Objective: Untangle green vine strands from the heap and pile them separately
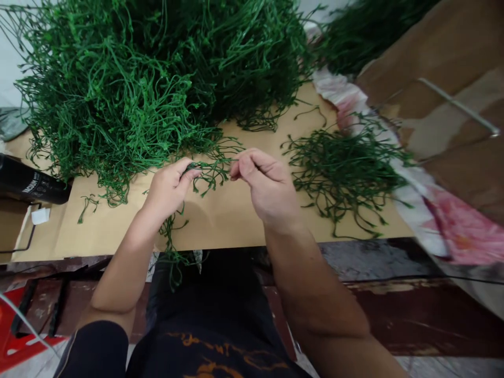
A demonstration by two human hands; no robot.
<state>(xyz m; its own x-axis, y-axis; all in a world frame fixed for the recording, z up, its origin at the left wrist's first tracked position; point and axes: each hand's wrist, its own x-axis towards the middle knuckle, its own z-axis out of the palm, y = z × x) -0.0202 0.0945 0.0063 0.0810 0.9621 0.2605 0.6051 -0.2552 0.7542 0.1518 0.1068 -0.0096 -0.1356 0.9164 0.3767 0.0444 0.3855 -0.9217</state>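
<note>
My left hand (170, 184) is closed around the middle of a small bunch of thin green plant stems (212, 172), which look like artificial greenery. One end of the bunch fans out toward my right hand. Its other end (170, 247) hangs below my left wrist, over the table's front edge. My right hand (264, 181) is pinched at the tip of a thin stem reaching across from the bunch; the fingers hide its end. Behind both hands rises a big tangled heap of the same green stems (129, 100). A smaller, looser pile (342, 176) lies to the right.
Tan board or paper covers the table (228, 226). A black bottle (31, 181) lies at the left edge. On the right are a pink-flowered cloth (464, 226) and a brown cardboard piece (441, 121) with a metal rod (459, 106). Dark greenery (370, 31) sits behind.
</note>
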